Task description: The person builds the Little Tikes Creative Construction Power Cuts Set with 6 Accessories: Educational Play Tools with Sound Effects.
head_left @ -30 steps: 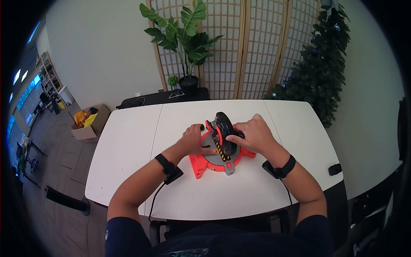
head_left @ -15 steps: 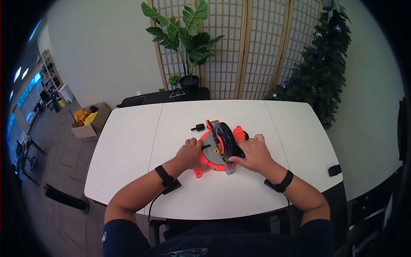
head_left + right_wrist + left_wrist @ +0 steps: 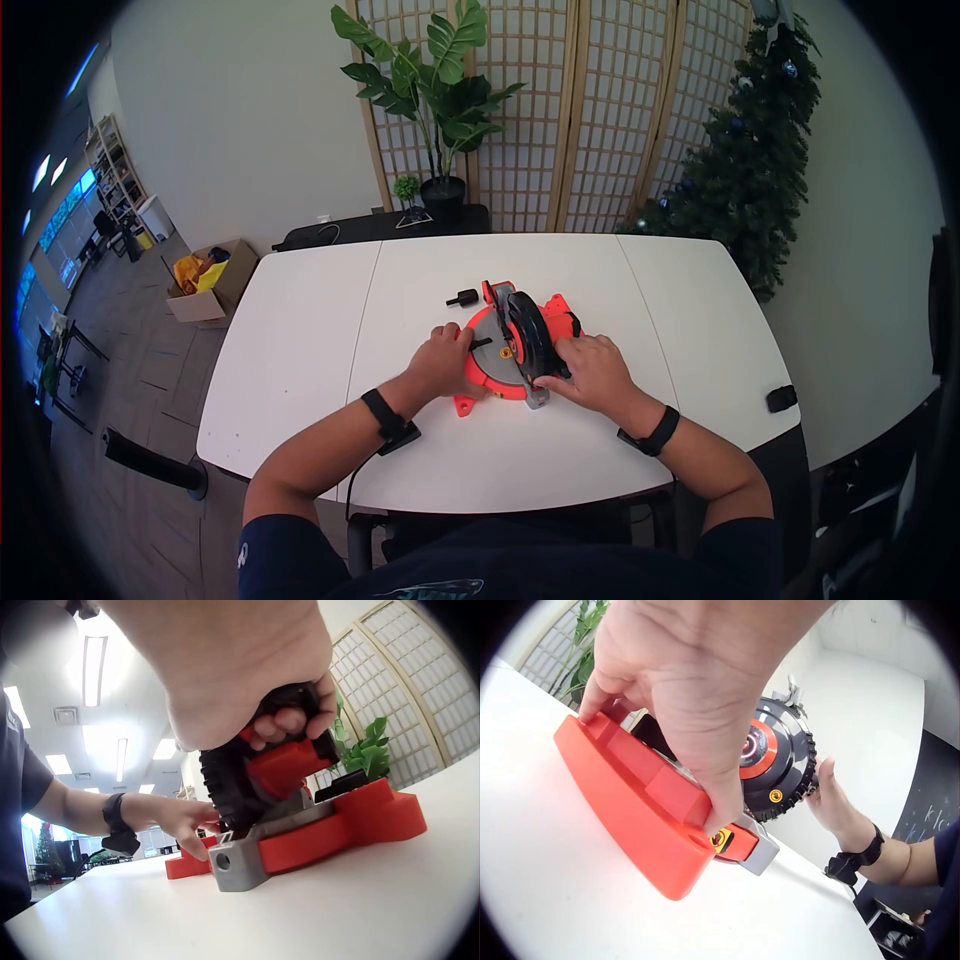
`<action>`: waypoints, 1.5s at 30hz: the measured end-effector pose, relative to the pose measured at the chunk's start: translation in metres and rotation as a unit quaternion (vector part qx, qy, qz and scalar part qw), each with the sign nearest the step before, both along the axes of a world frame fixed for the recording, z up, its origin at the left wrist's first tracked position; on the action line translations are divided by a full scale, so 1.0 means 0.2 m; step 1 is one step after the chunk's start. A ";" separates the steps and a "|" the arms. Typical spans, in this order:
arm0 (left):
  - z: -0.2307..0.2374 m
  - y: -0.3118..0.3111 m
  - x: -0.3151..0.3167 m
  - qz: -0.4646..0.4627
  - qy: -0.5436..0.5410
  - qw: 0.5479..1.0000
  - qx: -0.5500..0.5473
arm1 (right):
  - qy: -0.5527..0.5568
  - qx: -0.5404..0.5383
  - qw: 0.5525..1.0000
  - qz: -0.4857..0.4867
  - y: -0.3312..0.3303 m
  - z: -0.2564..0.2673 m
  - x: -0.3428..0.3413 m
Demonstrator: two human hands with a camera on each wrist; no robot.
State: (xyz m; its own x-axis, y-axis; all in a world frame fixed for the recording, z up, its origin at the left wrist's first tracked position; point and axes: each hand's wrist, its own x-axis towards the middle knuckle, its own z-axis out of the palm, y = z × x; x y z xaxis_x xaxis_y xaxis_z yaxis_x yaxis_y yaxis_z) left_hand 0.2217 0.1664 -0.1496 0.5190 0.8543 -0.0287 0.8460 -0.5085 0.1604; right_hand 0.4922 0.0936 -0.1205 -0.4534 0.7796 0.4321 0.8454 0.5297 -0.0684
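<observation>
A toy miter saw [image 3: 532, 322] in red, grey and black stands on the white table, its black blade guard lowered over the round grey turntable. My left hand [image 3: 440, 362] grips the left side of the red base [image 3: 634, 802], thumb at the front and fingertips farther back. With curled fingers, my right hand [image 3: 598, 372] holds the black-and-red handle [image 3: 304, 697] at the saw's right. The right palm hides part of that handle in the right wrist view. Just behind the left hand lies a small black knobbed piece [image 3: 463, 298], apart from the saw.
The white table [image 3: 290, 330] spreads to both sides. A small black object [image 3: 782, 398] sits at its right edge. Beyond the far edge stand a potted plant [image 3: 443, 190], a folding screen [image 3: 520, 130] and a decorated tree [image 3: 745, 150]. An open cardboard box [image 3: 235, 280] is on the floor at left.
The left hand has drawn back from the turntable to the base's left side, uncovering the black knobbed piece. My right hand has come nearer me with the handle, and the saw head is lower.
</observation>
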 end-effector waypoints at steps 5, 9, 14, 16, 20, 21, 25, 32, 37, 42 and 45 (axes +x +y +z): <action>0.00 0.00 0.00 0.003 0.002 1.000 -0.001 | 0.000 0.004 1.000 0.006 0.00 -0.01 0.00; -0.01 0.00 0.00 0.002 -0.002 1.000 -0.005 | 0.000 0.012 1.000 0.006 0.00 -0.01 0.00; -0.02 0.01 -0.01 -0.004 -0.011 1.000 0.002 | 0.009 0.023 1.000 0.009 0.01 0.00 0.00; -0.01 0.01 -0.01 -0.008 -0.007 1.000 0.005 | -0.003 -0.006 1.000 -0.024 0.01 0.04 0.00; 0.02 0.03 0.00 -0.012 0.025 1.000 0.007 | 0.012 -0.007 1.000 -0.023 0.03 0.15 -0.02; 0.03 0.04 0.00 -0.015 0.021 1.000 0.004 | 0.022 -0.004 1.000 -0.014 0.04 0.18 -0.02; 0.03 0.08 -0.01 -0.013 0.002 1.000 0.003 | 0.067 0.014 0.998 0.002 0.08 0.27 -0.03; 0.04 0.14 -0.03 -0.036 0.007 0.999 0.008 | 0.155 0.035 0.987 0.031 0.14 0.38 -0.02; 0.07 0.18 -0.05 -0.045 0.022 0.999 -0.006 | 0.193 -0.005 0.979 0.060 0.18 0.42 0.01; 0.07 0.21 -0.08 -0.054 0.016 0.998 -0.011 | 0.229 0.032 0.970 0.069 0.24 0.38 0.05; 0.06 0.22 -0.08 -0.055 0.016 0.998 -0.018 | 0.320 -0.001 0.946 0.061 0.29 0.31 0.10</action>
State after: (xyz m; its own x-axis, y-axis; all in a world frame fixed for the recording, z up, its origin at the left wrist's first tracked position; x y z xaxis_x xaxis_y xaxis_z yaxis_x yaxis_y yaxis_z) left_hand 0.2054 0.2096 -0.1373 0.6074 0.7908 -0.0755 0.7906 -0.5925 0.1545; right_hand 0.5119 0.1520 -0.0593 -0.1864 0.7391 0.6473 0.5642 0.6199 -0.5454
